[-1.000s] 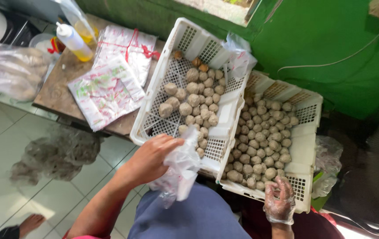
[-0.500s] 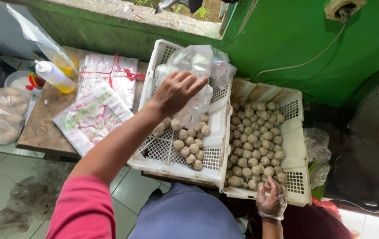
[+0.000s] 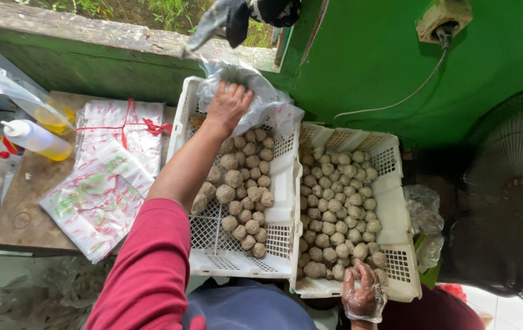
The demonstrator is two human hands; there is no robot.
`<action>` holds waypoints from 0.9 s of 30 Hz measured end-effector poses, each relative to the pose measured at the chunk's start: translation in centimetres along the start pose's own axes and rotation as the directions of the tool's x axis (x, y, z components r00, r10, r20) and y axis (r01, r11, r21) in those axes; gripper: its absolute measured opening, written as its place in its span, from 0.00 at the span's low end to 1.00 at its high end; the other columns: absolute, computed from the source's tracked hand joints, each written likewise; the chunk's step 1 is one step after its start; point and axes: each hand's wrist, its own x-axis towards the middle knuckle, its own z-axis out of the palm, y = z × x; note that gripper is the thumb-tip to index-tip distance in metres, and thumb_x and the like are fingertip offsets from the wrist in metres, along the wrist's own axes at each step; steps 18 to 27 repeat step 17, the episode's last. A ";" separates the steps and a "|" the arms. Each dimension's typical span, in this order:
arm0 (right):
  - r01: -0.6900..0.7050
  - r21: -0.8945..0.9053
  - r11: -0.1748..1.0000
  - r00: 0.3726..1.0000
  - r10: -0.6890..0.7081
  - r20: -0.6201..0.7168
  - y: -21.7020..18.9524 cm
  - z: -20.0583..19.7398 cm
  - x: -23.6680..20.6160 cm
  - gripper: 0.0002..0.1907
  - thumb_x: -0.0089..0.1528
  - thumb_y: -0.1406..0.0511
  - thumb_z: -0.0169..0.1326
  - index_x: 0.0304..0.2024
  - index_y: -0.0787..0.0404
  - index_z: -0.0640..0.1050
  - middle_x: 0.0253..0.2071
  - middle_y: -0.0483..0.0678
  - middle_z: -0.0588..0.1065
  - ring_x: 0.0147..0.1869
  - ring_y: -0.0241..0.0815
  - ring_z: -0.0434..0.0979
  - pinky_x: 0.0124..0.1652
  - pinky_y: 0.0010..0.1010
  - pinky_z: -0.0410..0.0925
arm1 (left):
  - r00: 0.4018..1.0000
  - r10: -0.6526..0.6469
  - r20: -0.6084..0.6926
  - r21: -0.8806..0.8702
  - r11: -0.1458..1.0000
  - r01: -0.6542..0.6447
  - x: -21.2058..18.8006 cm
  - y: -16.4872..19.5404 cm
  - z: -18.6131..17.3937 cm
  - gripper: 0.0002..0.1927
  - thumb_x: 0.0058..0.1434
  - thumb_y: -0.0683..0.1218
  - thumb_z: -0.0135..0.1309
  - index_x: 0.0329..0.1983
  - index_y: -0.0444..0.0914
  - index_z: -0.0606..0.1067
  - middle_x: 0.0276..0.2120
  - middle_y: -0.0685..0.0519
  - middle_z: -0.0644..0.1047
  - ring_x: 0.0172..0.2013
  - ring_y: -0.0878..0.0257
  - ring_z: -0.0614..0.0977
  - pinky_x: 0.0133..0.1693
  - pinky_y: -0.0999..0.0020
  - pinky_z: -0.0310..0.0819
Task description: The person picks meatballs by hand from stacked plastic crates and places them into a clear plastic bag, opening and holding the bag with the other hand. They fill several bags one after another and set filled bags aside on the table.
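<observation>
Plastic bag (image 3: 255,98), clear and crumpled, sits at the far end of the left white crate (image 3: 212,263), against the green wall; your left hand (image 3: 228,107) is on it, arm in a red sleeve stretched straight out over the crate, palm down, fingers curled into the plastic and gripping it. Your right hand (image 3: 364,297), in a clear disposable glove, rests low at the near edge of the right white crate (image 3: 405,269), fingers loosely bent over a meatball; can't tell if it actually grips. Two crates side by side, touching, both with brownish meatballs (image 3: 243,189), too many to count. On the wooden table (image 3: 17,214) to the left: two stacks of printed bags (image 3: 96,201), one squeeze bottle (image 3: 35,139).
</observation>
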 end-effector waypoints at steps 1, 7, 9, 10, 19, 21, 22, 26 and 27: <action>-0.004 0.000 1.000 1.000 0.004 -0.002 0.1 0.1 0.1 0.17 0.58 0.65 0.61 0.50 0.60 0.79 0.42 0.51 0.79 0.41 0.47 0.80 0.43 0.39 0.74 | 0.999 -0.028 0.031 -0.002 1.000 0.028 0.7 0.1 0.2 0.19 0.66 0.44 0.50 0.60 0.44 0.75 0.51 0.50 0.79 0.56 0.54 0.78 0.63 0.45 0.63; -0.007 -0.001 1.000 0.999 0.007 0.047 0.2 0.2 0.3 0.17 0.58 0.66 0.61 0.50 0.59 0.79 0.43 0.51 0.79 0.43 0.48 0.80 0.44 0.39 0.74 | 0.894 -0.131 0.429 -0.231 0.941 0.248 5.2 -0.9 -0.2 0.16 0.49 0.51 0.66 0.42 0.46 0.79 0.40 0.51 0.81 0.44 0.53 0.83 0.46 0.49 0.72; 0.005 0.004 1.000 0.999 -0.005 0.046 0.0 0.2 0.5 0.17 0.58 0.66 0.61 0.50 0.59 0.79 0.44 0.51 0.79 0.42 0.48 0.81 0.43 0.39 0.74 | 0.889 -0.132 0.440 -0.219 0.944 0.248 5.2 -1.2 -0.5 0.20 0.43 0.51 0.70 0.39 0.46 0.79 0.40 0.52 0.81 0.44 0.54 0.83 0.45 0.50 0.72; 0.009 0.005 1.000 0.999 -0.009 0.046 0.0 0.1 0.4 0.17 0.58 0.66 0.61 0.49 0.59 0.79 0.44 0.51 0.79 0.42 0.48 0.81 0.43 0.39 0.74 | 0.911 -0.138 0.389 -0.210 0.949 0.233 4.8 -1.0 -0.6 0.17 0.45 0.49 0.68 0.39 0.47 0.80 0.41 0.52 0.81 0.45 0.54 0.83 0.45 0.50 0.72; -0.018 0.052 0.998 0.999 0.015 0.048 0.4 0.5 -0.3 0.13 0.61 0.66 0.60 0.48 0.58 0.80 0.40 0.49 0.79 0.41 0.46 0.81 0.44 0.37 0.74 | 0.941 0.040 -0.336 0.159 0.987 0.015 1.8 -0.7 0.0 0.09 0.66 0.49 0.69 0.40 0.47 0.78 0.53 0.49 0.74 0.64 0.52 0.70 0.64 0.44 0.62; -0.018 0.052 0.998 0.999 0.015 0.048 0.4 0.5 -0.3 0.13 0.61 0.66 0.60 0.48 0.58 0.80 0.40 0.49 0.79 0.41 0.46 0.81 0.44 0.37 0.74 | 0.941 0.040 -0.336 0.159 0.987 0.015 1.8 -0.7 0.0 0.09 0.66 0.49 0.69 0.40 0.47 0.78 0.53 0.49 0.74 0.64 0.52 0.70 0.64 0.44 0.62; -0.018 0.052 0.998 0.999 0.015 0.048 0.4 0.5 -0.3 0.13 0.61 0.66 0.60 0.48 0.58 0.80 0.40 0.49 0.79 0.41 0.46 0.81 0.44 0.37 0.74 | 0.941 0.040 -0.336 0.159 0.987 0.015 1.8 -0.7 0.0 0.09 0.66 0.49 0.69 0.40 0.47 0.78 0.53 0.49 0.74 0.64 0.52 0.70 0.64 0.44 0.62; -0.018 0.052 0.998 0.999 0.015 0.048 0.4 0.5 -0.3 0.13 0.61 0.66 0.60 0.48 0.58 0.80 0.40 0.49 0.79 0.41 0.46 0.81 0.44 0.37 0.74 | 0.941 0.040 -0.336 0.159 0.987 0.015 1.8 -0.7 0.0 0.09 0.66 0.49 0.69 0.40 0.47 0.78 0.53 0.49 0.74 0.64 0.52 0.70 0.64 0.44 0.62; -0.018 0.052 0.998 0.999 0.015 0.048 0.4 0.5 -0.3 0.13 0.61 0.66 0.60 0.48 0.58 0.80 0.40 0.49 0.79 0.41 0.46 0.81 0.44 0.37 0.74 | 0.941 0.040 -0.336 0.159 0.987 0.015 1.8 -0.7 0.0 0.09 0.66 0.49 0.69 0.40 0.47 0.78 0.53 0.49 0.74 0.64 0.52 0.70 0.64 0.44 0.62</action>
